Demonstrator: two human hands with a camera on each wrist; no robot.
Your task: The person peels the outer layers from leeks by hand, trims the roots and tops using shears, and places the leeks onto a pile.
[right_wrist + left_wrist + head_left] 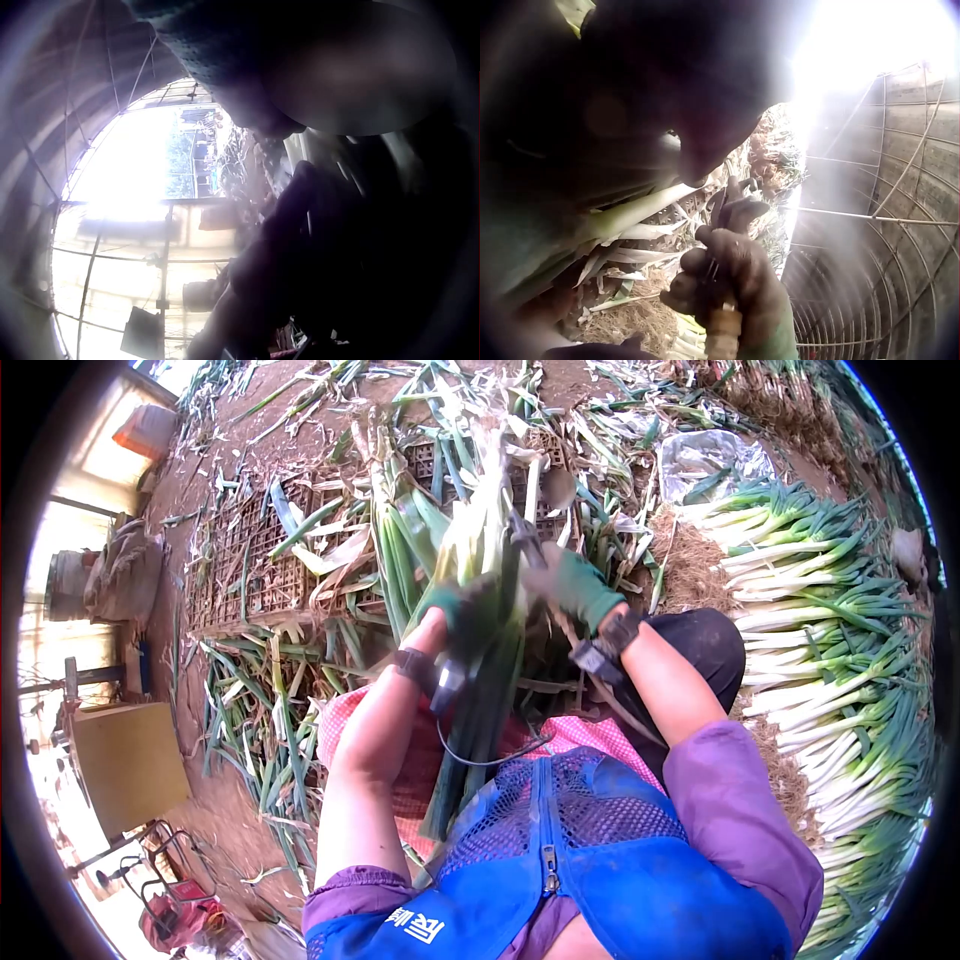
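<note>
My left hand (465, 618), in a green glove and blurred, grips long leeks (470, 540). Their pale ends point away from me and the dark leaves hang toward my lap. Close beside them, my gloved right hand (578, 585) holds a dark air blow gun (524, 538), its nozzle near the pale stems. A hose (603, 697) trails back from it beneath the forearm. In the left wrist view the right hand's fingers curl round the gun above a brass-coloured fitting (724, 330). The right wrist view is mostly dark, with the glove (195, 45) at its top.
Brown lattice crates (245, 565) lie ahead, strewn with leaf scraps. More leeks (395, 555) lean there. A long row of cleaned leeks (800, 690) lies to my right, below a plastic-lined container (700, 455). Pink checked cloth (345, 735) covers my lap.
</note>
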